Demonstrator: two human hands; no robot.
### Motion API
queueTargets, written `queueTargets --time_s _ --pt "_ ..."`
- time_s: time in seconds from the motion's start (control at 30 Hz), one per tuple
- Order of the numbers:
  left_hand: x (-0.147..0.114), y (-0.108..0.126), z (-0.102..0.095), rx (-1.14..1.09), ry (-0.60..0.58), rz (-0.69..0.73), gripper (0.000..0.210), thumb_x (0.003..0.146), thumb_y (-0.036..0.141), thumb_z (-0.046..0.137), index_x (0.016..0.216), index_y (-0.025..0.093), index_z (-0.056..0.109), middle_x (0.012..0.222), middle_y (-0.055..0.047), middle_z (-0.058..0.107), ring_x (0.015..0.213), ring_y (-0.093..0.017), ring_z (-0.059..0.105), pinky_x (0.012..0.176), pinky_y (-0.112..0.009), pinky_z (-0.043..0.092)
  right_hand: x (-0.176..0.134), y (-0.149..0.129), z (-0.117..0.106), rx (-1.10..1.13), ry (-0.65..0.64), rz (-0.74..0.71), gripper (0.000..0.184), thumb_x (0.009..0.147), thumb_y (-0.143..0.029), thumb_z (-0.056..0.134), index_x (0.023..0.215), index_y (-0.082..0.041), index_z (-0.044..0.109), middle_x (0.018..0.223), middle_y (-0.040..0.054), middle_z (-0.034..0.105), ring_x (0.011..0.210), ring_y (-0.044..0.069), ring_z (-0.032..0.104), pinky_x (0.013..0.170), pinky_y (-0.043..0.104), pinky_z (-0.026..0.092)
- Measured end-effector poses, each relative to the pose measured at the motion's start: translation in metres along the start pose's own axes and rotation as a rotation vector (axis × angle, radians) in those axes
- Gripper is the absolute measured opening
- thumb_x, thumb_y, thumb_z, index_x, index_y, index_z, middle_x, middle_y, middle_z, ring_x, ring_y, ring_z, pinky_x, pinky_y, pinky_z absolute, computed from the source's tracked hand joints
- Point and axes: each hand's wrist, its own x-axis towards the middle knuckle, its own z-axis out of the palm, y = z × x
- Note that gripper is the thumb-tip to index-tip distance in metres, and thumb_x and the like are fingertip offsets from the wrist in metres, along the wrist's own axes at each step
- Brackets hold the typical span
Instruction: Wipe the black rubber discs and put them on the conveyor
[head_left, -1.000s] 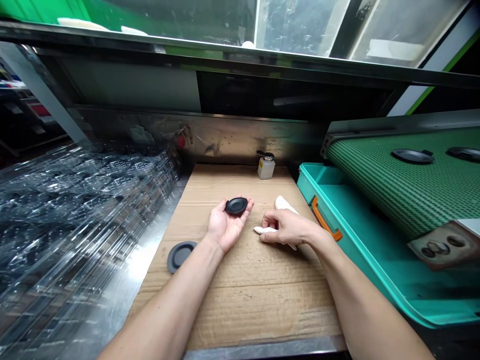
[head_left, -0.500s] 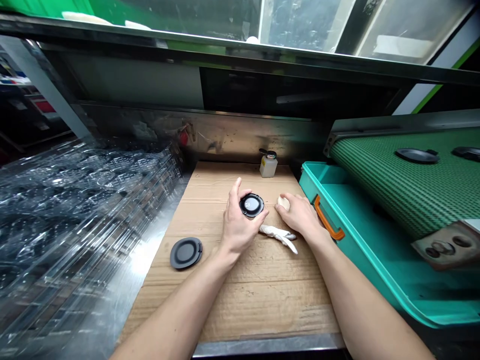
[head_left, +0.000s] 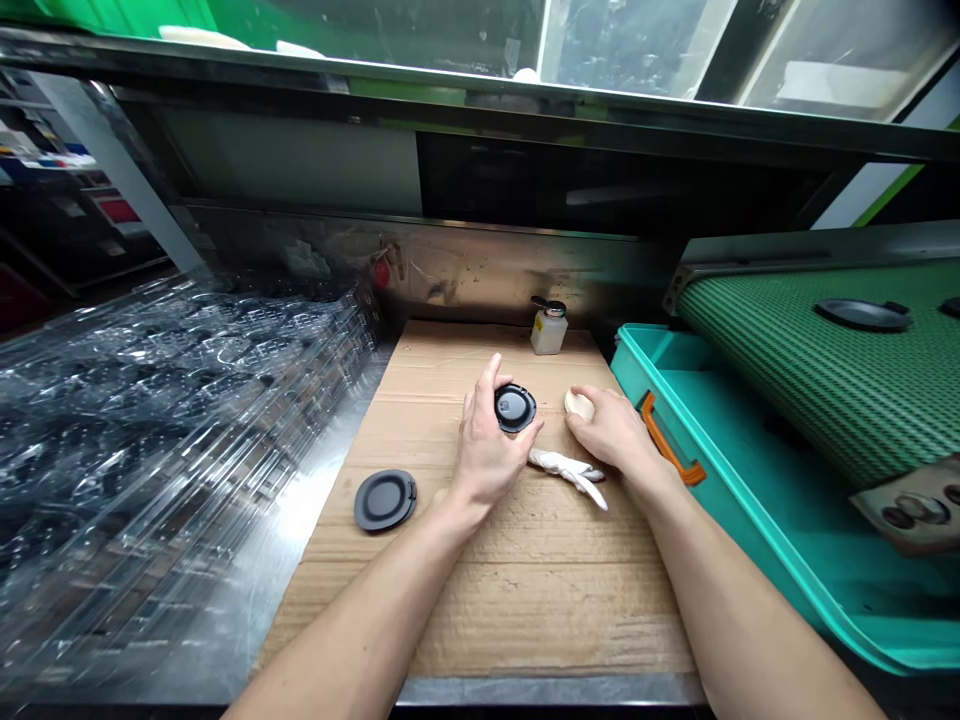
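My left hand (head_left: 491,440) grips a round black plastic cover (head_left: 515,408) by its edge, thumb below and fingers above, its face tilted toward me. To the right, my right hand (head_left: 609,425) is closed on a small cream-coloured round pad (head_left: 579,404), just above or on the cardboard. Between and below the hands lies a crumpled white glove (head_left: 570,470). A second black cover (head_left: 385,500), with a small tab on its right side, rests flat on the cardboard left of my forearm.
Cardboard (head_left: 547,610) covers the bench. A small dispenser bottle (head_left: 549,328) stands at the back. Right is a teal bin (head_left: 720,520) with an orange handle (head_left: 671,440), beside a green conveyor belt (head_left: 810,350) carrying black parts (head_left: 862,314). Stacked clear plastic trays (head_left: 172,420) fill the left.
The black cover in my left hand has tilted slightly, so its centre looks darker. The whole view has shifted a little; both hands keep their holds.
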Motion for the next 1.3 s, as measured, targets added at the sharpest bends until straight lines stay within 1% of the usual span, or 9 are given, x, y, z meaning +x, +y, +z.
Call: queueTargets --time_s 0.1,0.2,0.33,0.47,0.8,0.87,1.07,1.17,1.3 --pt "0.007 -0.009 -0.003 -0.106 0.06 -0.112 0.064 0.065 0.001 0.074 0.122 0.025 0.058 0.116 -0.006 0.063 0.118 -0.02 0.054 0.104 -0.029 0.039 -0.006 -0.018 -0.001 0.28 0.085 -0.049 0.049 0.085 -0.042 0.054 0.128 -0.019 0.056 0.116 0.0105 0.061 0.102 0.023 0.056 0.09 0.034 0.042" --pt "0.018 -0.017 -0.007 -0.338 0.035 -0.396 0.033 0.086 0.024 0.06 0.118 0.019 0.059 0.114 -0.01 0.065 0.105 -0.021 0.062 0.093 -0.035 0.049 -0.024 -0.051 0.004 0.567 0.101 -0.152 0.051 0.086 -0.048 0.054 0.129 -0.021 0.054 0.115 0.0085 0.06 0.091 0.018 0.058 0.081 0.031 0.047" --pt "0.026 -0.019 -0.016 -0.549 -0.099 -0.65 0.041 0.095 0.04 0.036 0.108 0.011 0.062 0.109 -0.017 0.067 0.1 -0.025 0.065 0.092 -0.041 0.052 -0.045 -0.091 0.015 0.529 0.168 -0.314 0.038 0.09 -0.041 0.054 0.123 -0.025 0.061 0.114 0.009 0.056 0.104 0.022 0.053 0.09 0.034 0.046" --pt "0.028 -0.021 -0.021 -0.622 -0.121 -0.643 0.038 0.095 0.034 0.037 0.11 0.009 0.062 0.111 -0.016 0.067 0.105 -0.023 0.064 0.098 -0.036 0.049 -0.045 -0.107 0.017 0.324 0.24 -0.262 0.032 0.093 -0.036 0.048 0.118 -0.026 0.064 0.113 0.0104 0.054 0.104 0.026 0.048 0.088 0.039 0.046" --pt "0.03 -0.026 -0.026 -0.539 -0.096 -0.673 0.033 0.095 0.032 0.039 0.1 0.01 0.064 0.105 -0.014 0.069 0.098 -0.021 0.066 0.093 -0.034 0.051 -0.051 -0.107 0.013 0.14 0.218 -0.34 0.034 0.095 -0.032 0.04 0.121 -0.027 0.06 0.119 0.0118 0.053 0.1 0.027 0.045 0.083 0.041 0.046" --pt "0.031 -0.027 -0.027 -0.521 -0.105 -0.681 0.034 0.095 0.032 0.039 0.098 0.01 0.064 0.103 -0.014 0.07 0.096 -0.022 0.066 0.092 -0.036 0.052 -0.047 -0.103 0.015 0.138 0.195 -0.383 0.035 0.095 -0.031 0.041 0.125 -0.028 0.058 0.123 0.012 0.051 0.102 0.028 0.045 0.085 0.041 0.045" --pt "0.035 -0.028 -0.026 -0.521 -0.067 -0.682 0.033 0.096 0.028 0.035 0.091 0.01 0.063 0.092 -0.012 0.07 0.085 -0.019 0.066 0.084 -0.038 0.055 -0.025 -0.074 0.012 0.305 0.239 -0.213 0.041 0.089 -0.036 0.054 0.127 -0.021 0.054 0.117 0.0119 0.052 0.107 0.025 0.049 0.093 0.038 0.043" --pt "0.036 -0.027 -0.024 -0.532 -0.048 -0.698 0.033 0.096 0.026 0.034 0.086 0.011 0.062 0.086 -0.011 0.07 0.077 -0.018 0.066 0.076 -0.033 0.057 -0.028 -0.065 0.009 0.433 0.173 -0.157 0.062 0.079 -0.041 0.067 0.132 -0.019 0.045 0.118 0.0118 0.053 0.106 0.024 0.053 0.09 0.035 0.045" --pt "0.034 -0.029 -0.021 -0.543 -0.055 -0.702 0.034 0.096 0.028 0.034 0.088 0.011 0.063 0.092 -0.012 0.07 0.085 -0.02 0.067 0.081 -0.036 0.056 -0.04 -0.07 0.003 0.461 0.026 -0.098 0.059 0.081 -0.046 0.063 0.132 -0.024 0.042 0.106 0.0071 0.063 0.094 0.023 0.06 0.078 0.032 0.047"
